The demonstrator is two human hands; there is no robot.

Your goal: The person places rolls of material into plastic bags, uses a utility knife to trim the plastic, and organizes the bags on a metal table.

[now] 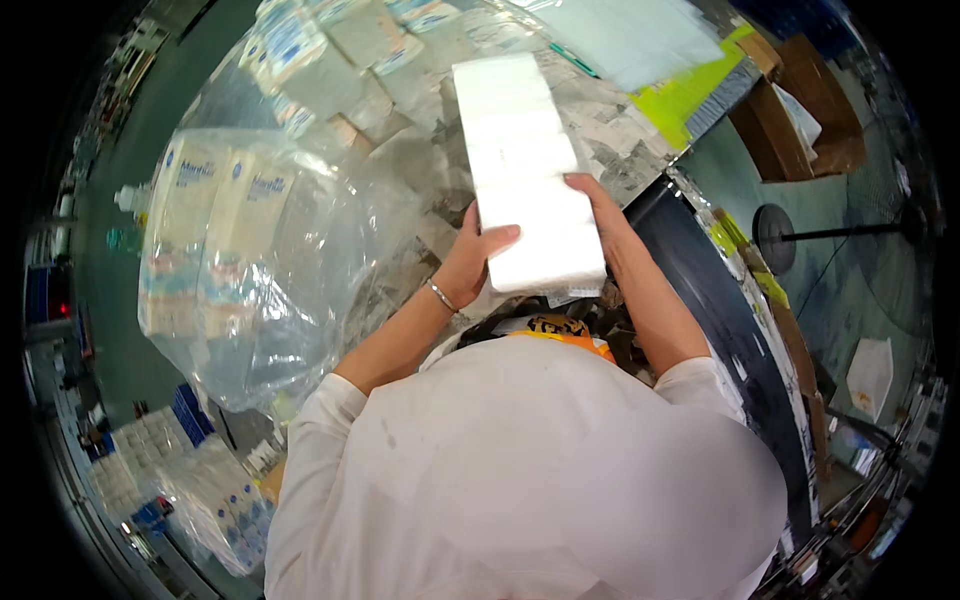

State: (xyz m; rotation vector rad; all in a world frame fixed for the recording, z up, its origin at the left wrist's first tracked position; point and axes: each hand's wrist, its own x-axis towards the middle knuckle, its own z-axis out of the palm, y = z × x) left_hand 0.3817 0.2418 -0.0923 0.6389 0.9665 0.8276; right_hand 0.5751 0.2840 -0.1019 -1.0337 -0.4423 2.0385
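Between my hands is a long white tissue pack (530,170), held over the table with its far end tilted slightly left. Faint creases cross its plain upper face, and a bit of clear wrap shows at its near end. My left hand (472,262) grips the left side, thumb lying on top and the other fingers mostly hidden. On the right side, my right hand (602,215) is closed on the edge with its thumb on top. To the left stands a large clear plastic bag (310,290) with printed tissue packs (185,235) inside.
More printed packs (300,55) are piled at the table's far left. Clear plastic sheets (630,40) and a green pen-like tool (573,60) lie at the far right. A dark conveyor belt (715,330) runs along my right. Beyond are a cardboard box (755,130) and a fan (860,228).
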